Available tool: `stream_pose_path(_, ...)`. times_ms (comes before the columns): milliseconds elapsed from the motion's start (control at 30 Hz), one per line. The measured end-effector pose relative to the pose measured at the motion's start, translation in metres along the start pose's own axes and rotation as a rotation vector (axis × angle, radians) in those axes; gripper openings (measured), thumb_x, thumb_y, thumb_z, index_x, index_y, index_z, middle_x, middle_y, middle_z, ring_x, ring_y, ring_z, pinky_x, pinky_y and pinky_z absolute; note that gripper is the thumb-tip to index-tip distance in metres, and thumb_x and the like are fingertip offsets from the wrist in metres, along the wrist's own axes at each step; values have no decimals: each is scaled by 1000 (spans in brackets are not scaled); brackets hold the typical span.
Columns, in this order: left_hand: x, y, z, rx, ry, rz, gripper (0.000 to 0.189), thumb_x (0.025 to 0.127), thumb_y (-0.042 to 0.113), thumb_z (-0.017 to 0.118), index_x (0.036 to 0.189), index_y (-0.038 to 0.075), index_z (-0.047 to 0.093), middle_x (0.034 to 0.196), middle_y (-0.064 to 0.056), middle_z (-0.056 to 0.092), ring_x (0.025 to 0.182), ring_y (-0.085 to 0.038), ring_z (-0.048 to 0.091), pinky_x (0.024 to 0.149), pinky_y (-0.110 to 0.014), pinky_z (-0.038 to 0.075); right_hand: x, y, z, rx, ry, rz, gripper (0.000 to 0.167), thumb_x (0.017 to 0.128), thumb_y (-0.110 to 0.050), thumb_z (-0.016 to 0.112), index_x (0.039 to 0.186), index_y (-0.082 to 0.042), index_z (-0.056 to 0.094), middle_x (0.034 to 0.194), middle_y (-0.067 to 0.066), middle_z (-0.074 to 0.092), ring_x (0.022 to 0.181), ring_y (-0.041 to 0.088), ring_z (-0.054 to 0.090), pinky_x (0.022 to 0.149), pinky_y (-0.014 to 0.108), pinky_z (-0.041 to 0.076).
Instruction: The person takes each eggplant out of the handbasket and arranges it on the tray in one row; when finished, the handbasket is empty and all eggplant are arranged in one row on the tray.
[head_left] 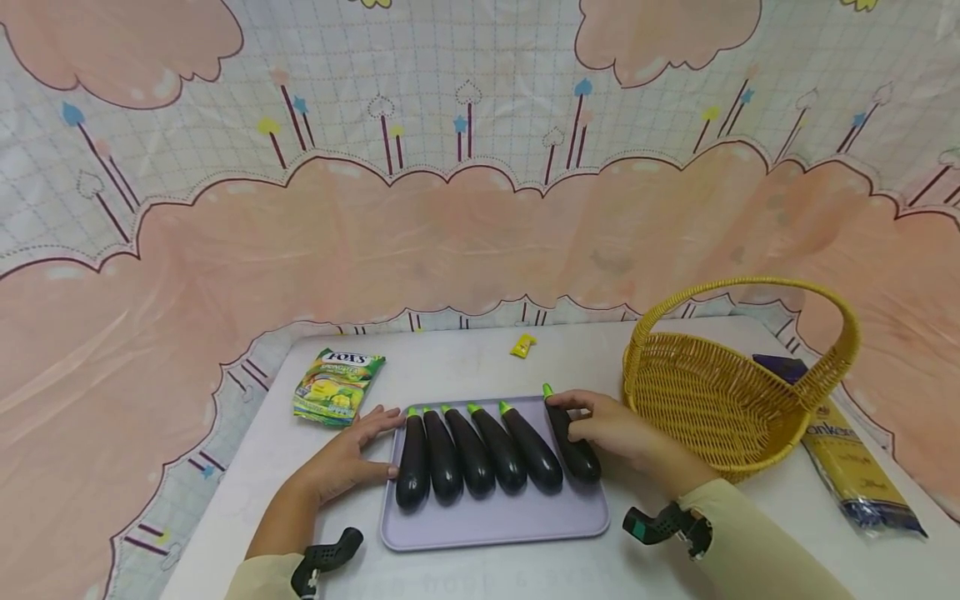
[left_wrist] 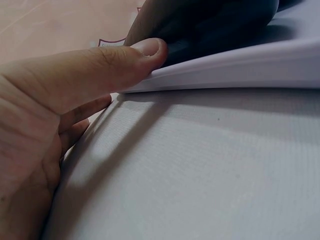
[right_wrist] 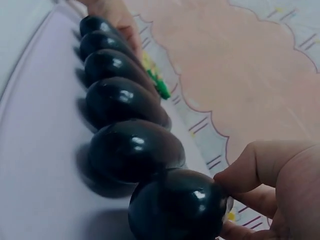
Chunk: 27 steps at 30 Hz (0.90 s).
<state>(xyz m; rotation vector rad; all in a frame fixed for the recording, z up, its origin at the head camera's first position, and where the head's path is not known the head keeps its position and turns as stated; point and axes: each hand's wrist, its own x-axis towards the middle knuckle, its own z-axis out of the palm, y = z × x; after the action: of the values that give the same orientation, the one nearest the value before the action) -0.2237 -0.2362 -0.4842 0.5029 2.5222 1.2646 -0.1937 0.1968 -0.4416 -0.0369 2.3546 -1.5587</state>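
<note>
Several dark eggplants (head_left: pixel 477 450) with green stems lie side by side on a lilac tray (head_left: pixel 495 529). At the row's right end, my right hand (head_left: pixel 611 425) pinches the upper part of one eggplant (head_left: pixel 576 457), a small gap from its neighbour. That eggplant's rounded end (right_wrist: pixel 177 207) rests on or just over the tray; which of the two I cannot tell. My left hand (head_left: pixel 341 462) lies along the tray's left edge with fingers spread and extended. In the left wrist view its thumb (left_wrist: pixel 115 67) touches the tray rim beside the leftmost eggplant (left_wrist: pixel 210 30).
A yellow wicker basket (head_left: pixel 697 392) with a tall handle stands at the right. Beside it lie a gold packet (head_left: pixel 855 467) and a dark blue item (head_left: pixel 780 367). A green candy bag (head_left: pixel 337 387) lies at the left, and a small yellow wrapped candy (head_left: pixel 522 346) behind the tray.
</note>
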Motion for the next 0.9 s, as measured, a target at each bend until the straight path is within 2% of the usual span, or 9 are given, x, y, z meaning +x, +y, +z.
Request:
stream_pose_path(200,0,-1,1,8,2,1,83,81,24,93,156,18,57,172,-8,37,164,-38,9,126,-72,4,1,-3,4,-130,2,-38,58,86,-3,71,143,-13,68,151,21,57,136,42,57,109,59,52)
stream_pose_path(333,1,-2,0,14,5,-7,83,81,25,93,156,19,57,173,-6,36,165,-37,8,127,-71,4,1,-3,6,-166,-23,-76,59,87,-3,71,145,-10,65,148,23,60,132,41,60,105,57,55)
stream_pose_path(500,0,-3,-1,19,7,-14,83,82,25,93,157,19,56,173,-5,36,165,-36,8,127,-70,4,2,-4,10,-327,-29,-151,59,88,-3,74,146,-8,64,141,22,63,124,36,62,105,57,54)
stream_pose_path(633,-2,-5,-2,24,16,6,82,82,24,92,156,18,57,172,-7,37,164,-39,9,126,-71,3,1,-7,15,-435,0,-154,62,87,-8,78,147,-14,63,139,19,61,122,34,61,107,59,52)
stream_pose_path(733,-2,-4,-2,25,18,22,82,82,24,92,156,17,57,171,-8,38,164,-40,11,126,-72,4,-2,-8,16,-451,34,-123,65,90,-12,78,152,-18,60,139,19,60,122,33,62,105,59,53)
stream_pose_path(900,-3,-1,-4,24,16,29,82,83,22,91,157,17,56,172,-7,38,164,-39,12,126,-71,5,-9,-1,15,-443,132,-155,64,98,-15,74,158,-15,51,143,22,57,124,36,63,105,59,54)
